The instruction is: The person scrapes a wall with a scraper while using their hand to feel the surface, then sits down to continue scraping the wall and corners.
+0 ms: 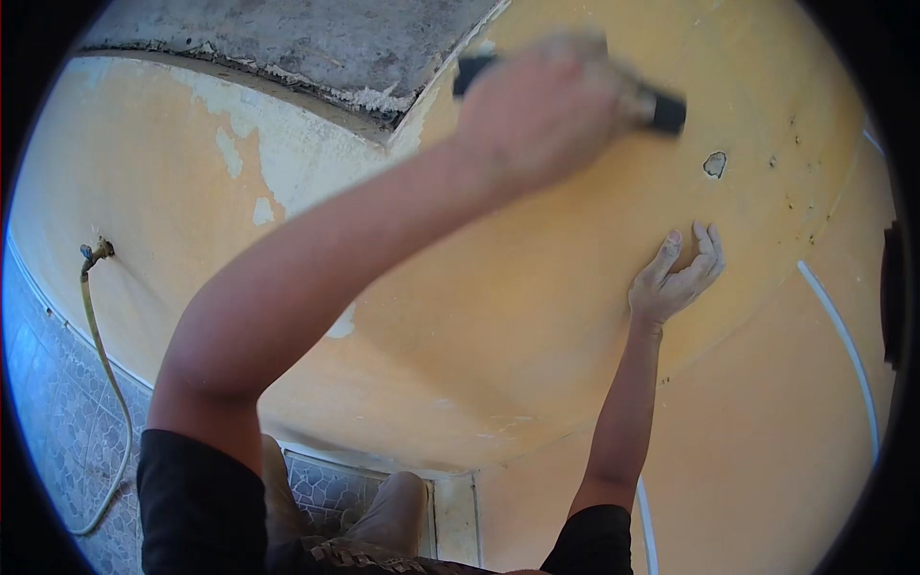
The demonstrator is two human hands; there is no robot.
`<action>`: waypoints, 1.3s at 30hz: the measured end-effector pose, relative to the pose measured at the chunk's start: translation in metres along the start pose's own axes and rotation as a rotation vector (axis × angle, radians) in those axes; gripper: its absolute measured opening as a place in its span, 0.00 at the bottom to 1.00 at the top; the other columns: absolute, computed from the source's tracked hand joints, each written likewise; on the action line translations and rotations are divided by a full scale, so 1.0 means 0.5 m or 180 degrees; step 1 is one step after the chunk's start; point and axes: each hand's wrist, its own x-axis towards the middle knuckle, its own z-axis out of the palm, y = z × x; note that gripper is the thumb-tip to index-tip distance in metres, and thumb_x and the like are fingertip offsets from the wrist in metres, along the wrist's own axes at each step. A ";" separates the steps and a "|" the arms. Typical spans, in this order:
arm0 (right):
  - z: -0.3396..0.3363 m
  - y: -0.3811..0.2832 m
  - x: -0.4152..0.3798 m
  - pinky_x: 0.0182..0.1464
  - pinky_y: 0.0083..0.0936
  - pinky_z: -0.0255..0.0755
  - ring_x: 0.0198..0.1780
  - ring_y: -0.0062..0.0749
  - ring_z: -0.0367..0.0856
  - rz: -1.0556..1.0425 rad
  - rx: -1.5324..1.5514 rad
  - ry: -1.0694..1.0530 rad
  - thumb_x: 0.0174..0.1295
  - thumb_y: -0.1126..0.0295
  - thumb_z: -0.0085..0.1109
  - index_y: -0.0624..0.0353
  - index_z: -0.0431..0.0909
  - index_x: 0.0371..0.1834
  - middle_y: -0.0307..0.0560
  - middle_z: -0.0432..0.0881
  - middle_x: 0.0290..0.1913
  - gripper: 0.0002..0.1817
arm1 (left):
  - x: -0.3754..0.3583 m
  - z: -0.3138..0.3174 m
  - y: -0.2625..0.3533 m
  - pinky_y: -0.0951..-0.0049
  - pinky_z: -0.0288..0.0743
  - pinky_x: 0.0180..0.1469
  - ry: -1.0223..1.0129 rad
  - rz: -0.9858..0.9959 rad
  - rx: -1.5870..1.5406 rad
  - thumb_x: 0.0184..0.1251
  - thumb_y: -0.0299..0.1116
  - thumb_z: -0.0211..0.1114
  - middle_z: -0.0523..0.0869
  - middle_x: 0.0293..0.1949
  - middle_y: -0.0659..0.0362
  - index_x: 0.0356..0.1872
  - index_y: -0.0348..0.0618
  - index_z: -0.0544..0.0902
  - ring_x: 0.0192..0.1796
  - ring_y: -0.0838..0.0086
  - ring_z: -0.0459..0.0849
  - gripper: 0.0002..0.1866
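My left hand (546, 110) is closed around a bar-shaped hand tool with black ends (668, 114). Motion blurs both the hand and the tool, so its exact kind cannot be made out. It is held up against or just in front of the yellow wall (498, 316), below a grey cement patch. Lower and to the right, my right hand (677, 276) is at the wall surface, thumb and fingers apart and slightly bent, holding nothing. Pale dust coats its fingers. A small chipped hole (715, 165) in the wall lies above this hand.
Peeling white patches (230, 153) run along the ledge under the grey cement (316, 43). At left, a tap (96, 252) juts from the wall with a hose (107, 364) hanging to the patterned tile floor (72, 402). A white tube (843, 335) curves along the right side.
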 end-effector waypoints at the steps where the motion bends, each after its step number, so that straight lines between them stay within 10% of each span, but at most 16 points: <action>1: -0.002 -0.001 -0.002 0.64 0.46 0.70 0.64 0.51 0.74 0.0017 0.0004 -0.0006 0.75 0.60 0.60 0.67 0.78 0.58 0.61 0.75 0.63 0.20 | -0.040 0.008 0.017 0.67 0.82 0.58 -0.0018 0.0001 0.0002 0.59 0.34 0.70 0.90 0.54 0.64 0.45 0.52 0.93 0.54 0.67 0.85 0.12; 3: -0.007 -0.007 -0.005 0.63 0.46 0.70 0.63 0.50 0.74 -0.0042 -0.0014 -0.0053 0.75 0.60 0.59 0.66 0.78 0.57 0.60 0.76 0.62 0.19 | -0.107 0.009 0.038 0.65 0.82 0.58 -0.0407 0.1030 -0.0188 0.57 0.36 0.74 0.90 0.55 0.64 0.46 0.50 0.92 0.53 0.65 0.85 0.15; 12: 0.009 -0.175 0.017 0.58 0.40 0.74 0.56 0.48 0.79 -0.1008 0.1880 -0.0382 0.69 0.75 0.62 0.63 0.80 0.54 0.57 0.79 0.58 0.12 | -0.088 0.001 0.036 0.63 0.83 0.54 -0.0734 0.0313 -0.0530 0.53 0.35 0.77 0.86 0.46 0.62 0.67 0.52 0.75 0.52 0.63 0.85 0.36; 24: 0.009 -0.201 0.027 0.58 0.42 0.74 0.55 0.46 0.83 -0.1103 0.1428 -0.0406 0.63 0.81 0.62 0.56 0.84 0.50 0.51 0.82 0.58 0.14 | -0.108 -0.083 -0.001 0.62 0.76 0.60 -0.0846 0.0375 -0.0288 0.56 0.37 0.77 0.85 0.47 0.62 0.52 0.47 0.88 0.53 0.65 0.82 0.22; 30: 0.007 -0.233 0.047 0.60 0.41 0.70 0.58 0.44 0.81 -0.1187 0.1335 -0.0827 0.61 0.66 0.73 0.54 0.81 0.51 0.48 0.81 0.59 0.17 | -0.074 -0.101 -0.006 0.61 0.77 0.59 -0.1431 -0.0060 -0.0462 0.59 0.37 0.77 0.89 0.43 0.57 0.50 0.45 0.90 0.53 0.60 0.84 0.18; 39: 0.007 -0.069 0.049 0.56 0.43 0.67 0.52 0.43 0.74 -0.0766 0.0375 -0.0427 0.65 0.65 0.70 0.39 0.83 0.67 0.44 0.77 0.49 0.25 | -0.039 -0.219 -0.019 0.55 0.73 0.70 -0.1511 -0.0367 -0.0026 0.64 0.45 0.76 0.86 0.61 0.49 0.62 0.46 0.85 0.67 0.53 0.80 0.27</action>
